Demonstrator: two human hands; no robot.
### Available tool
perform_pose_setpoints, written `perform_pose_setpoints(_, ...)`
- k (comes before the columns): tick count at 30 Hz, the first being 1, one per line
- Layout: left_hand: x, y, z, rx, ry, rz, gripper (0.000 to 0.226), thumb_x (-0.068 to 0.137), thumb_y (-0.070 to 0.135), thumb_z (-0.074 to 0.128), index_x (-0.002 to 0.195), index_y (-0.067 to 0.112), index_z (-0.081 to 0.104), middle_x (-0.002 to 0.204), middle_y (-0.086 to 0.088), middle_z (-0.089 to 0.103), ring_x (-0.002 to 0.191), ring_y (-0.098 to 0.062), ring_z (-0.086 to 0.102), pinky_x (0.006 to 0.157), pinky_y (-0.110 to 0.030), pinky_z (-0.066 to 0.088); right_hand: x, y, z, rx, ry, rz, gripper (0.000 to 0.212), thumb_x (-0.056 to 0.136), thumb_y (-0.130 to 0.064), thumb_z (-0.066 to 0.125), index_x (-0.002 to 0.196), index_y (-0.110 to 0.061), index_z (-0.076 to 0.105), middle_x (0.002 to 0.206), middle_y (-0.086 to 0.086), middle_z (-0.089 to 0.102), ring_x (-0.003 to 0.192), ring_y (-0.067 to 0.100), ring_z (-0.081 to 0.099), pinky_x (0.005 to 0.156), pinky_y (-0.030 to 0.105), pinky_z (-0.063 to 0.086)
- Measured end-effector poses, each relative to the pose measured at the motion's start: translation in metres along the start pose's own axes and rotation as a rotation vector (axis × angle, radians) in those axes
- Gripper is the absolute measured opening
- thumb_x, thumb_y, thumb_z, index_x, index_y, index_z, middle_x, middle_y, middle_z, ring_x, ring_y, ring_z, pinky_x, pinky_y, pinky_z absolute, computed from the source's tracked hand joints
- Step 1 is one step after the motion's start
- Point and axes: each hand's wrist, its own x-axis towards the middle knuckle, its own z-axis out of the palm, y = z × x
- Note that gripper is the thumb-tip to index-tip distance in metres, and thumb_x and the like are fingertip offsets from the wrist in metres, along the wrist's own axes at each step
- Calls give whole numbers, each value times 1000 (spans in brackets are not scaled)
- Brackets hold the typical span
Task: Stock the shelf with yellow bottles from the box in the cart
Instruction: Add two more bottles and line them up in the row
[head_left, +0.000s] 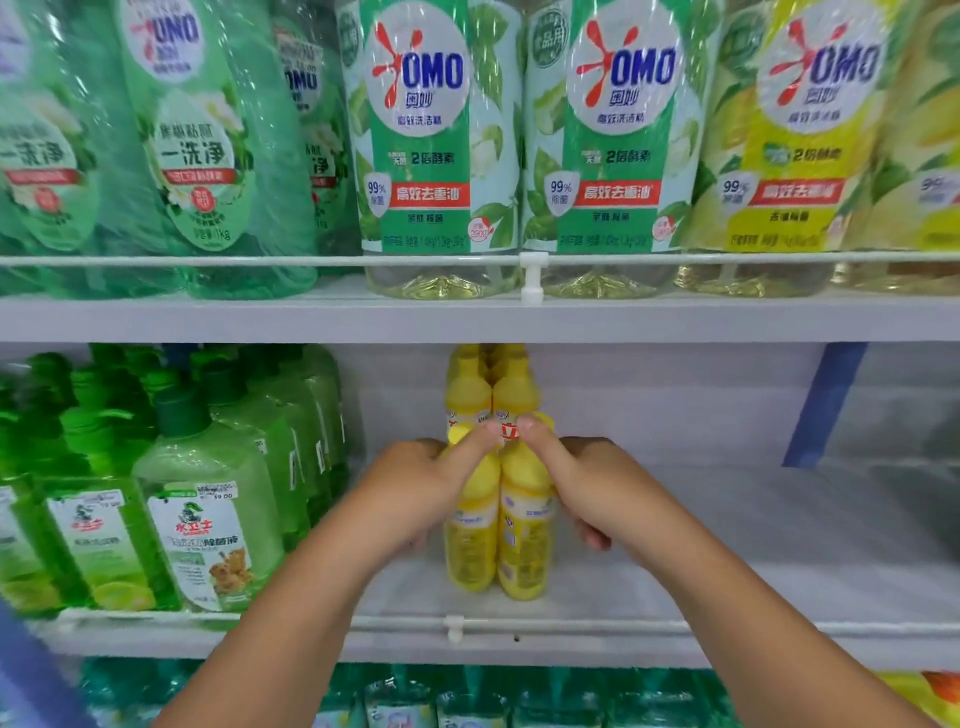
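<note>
Both hands are reaching into the middle shelf (727, 525), each one wrapping around a yellow bottle. The left hand (415, 488) is gripping the left front bottle (470, 540), its fingers curled round the far side and its thumb lying up along the neck toward the cap. The right hand (597, 483) is gripping the right front bottle (524, 540) in the same way, thumb tip meeting the other thumb between the two caps. The two bottles are standing upright and touching each other, near the front of the shelf board, just behind the white guard rail (571, 623).

Directly behind them more yellow bottles (491, 389) are standing in a row running toward the back wall, their tops just beneath the shelf above.

To the left, green pump bottles (202, 525) are crowding the same shelf in tight ranks, the nearest one standing close to the left forearm. To the right the shelf board is lying bare, with a blue strip (826, 405) slanting down the back wall.

On the upper shelf (467, 319), large green OMO bottles (431, 145) and a yellow-labelled OMO bottle (789, 145) are sitting behind their own rail. Below the middle shelf, the tops of teal packages (467, 696) are showing.
</note>
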Motion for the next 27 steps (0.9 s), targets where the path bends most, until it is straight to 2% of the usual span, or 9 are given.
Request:
perform_pose_setpoints(4, 33, 8, -3, 138, 9, -49, 93, 75, 92, 23, 74, 8, 62, 56, -12, 58, 40, -24, 48, 49, -24, 38, 29, -4, 2, -170, 14, 54, 99, 78, -90, 15, 77, -7, 67, 42, 7, 58, 38, 20, 57, 55, 27, 45)
perform_pose_setpoints(7, 48, 4, 1, 202, 12, -29, 89, 83, 85, 20, 80, 9, 66, 62, -11, 62, 52, -25, 57, 58, -30, 46, 43, 3, 10, -193, 29, 55, 82, 84, -86, 20, 83, -17, 65, 53, 0, 63, 41, 15, 59, 52, 24, 44)
perform_pose_setpoints(10, 53, -22, 13, 41, 61, 95, 58, 88, 71, 46, 93, 19, 70, 83, 3, 72, 78, -18, 68, 70, -27, 52, 41, 28, 19, -44, 86, -4, 52, 84, -78, 47, 94, -30, 64, 69, -10, 65, 40, -1, 56, 48, 18, 42)
perform_pose_setpoints(12, 46, -47, 25, -81, 141, 156, 32, 85, 58, 64, 94, 27, 69, 73, 9, 67, 70, -8, 64, 57, -17, 45, 37, 54, 32, -12, 107, -59, 38, 83, -67, 63, 100, -33, 66, 67, -13, 60, 50, -6, 55, 50, 14, 37)
perform_pose_setpoints(14, 40, -76, 41, -36, 168, 195, 18, 83, 51, 71, 98, 48, 62, 77, 11, 59, 64, -1, 55, 54, -14, 39, 32, 83, 52, -30, 101, -92, 32, 81, -54, 74, 107, -39, 64, 80, -13, 57, 65, -2, 57, 57, 12, 40)
perform_pose_setpoints(16, 38, -102, 57, -17, 135, 219, 36, 82, 48, 71, 110, 60, 52, 96, 15, 58, 78, 2, 59, 66, -17, 47, 30, 107, 70, -18, 70, -123, 39, 79, -44, 77, 114, -45, 60, 100, -9, 55, 79, 1, 60, 72, 17, 49)
perform_pose_setpoints(19, 34, -120, 74, -165, 33, 226, 54, 86, 28, 73, 128, 53, 50, 108, 21, 69, 94, 4, 67, 85, -25, 56, 32, 123, 86, 66, 78, -157, 36, 77, -46, 74, 109, -54, 58, 108, -12, 60, 89, 0, 62, 81, 25, 55)
perform_pose_setpoints(22, 38, -127, 84, -179, 62, 249, 63, 88, 21, 73, 139, 46, 44, 114, 22, 70, 99, 7, 66, 89, -22, 55, 42, 127, 92, 72, 136, -158, 39, 76, -54, 72, 112, -47, 60, 108, -13, 61, 89, 0, 63, 80, 26, 56)
perform_pose_setpoints(27, 50, -131, 88, -169, 90, 249, 64, 86, 19, 73, 136, 46, 45, 109, 21, 71, 96, 5, 67, 88, -27, 57, 54, 129, 98, 66, 204, -147, 39, 82, -45, 75, 118, -38, 61, 108, -13, 60, 90, -2, 62, 76, 17, 52)
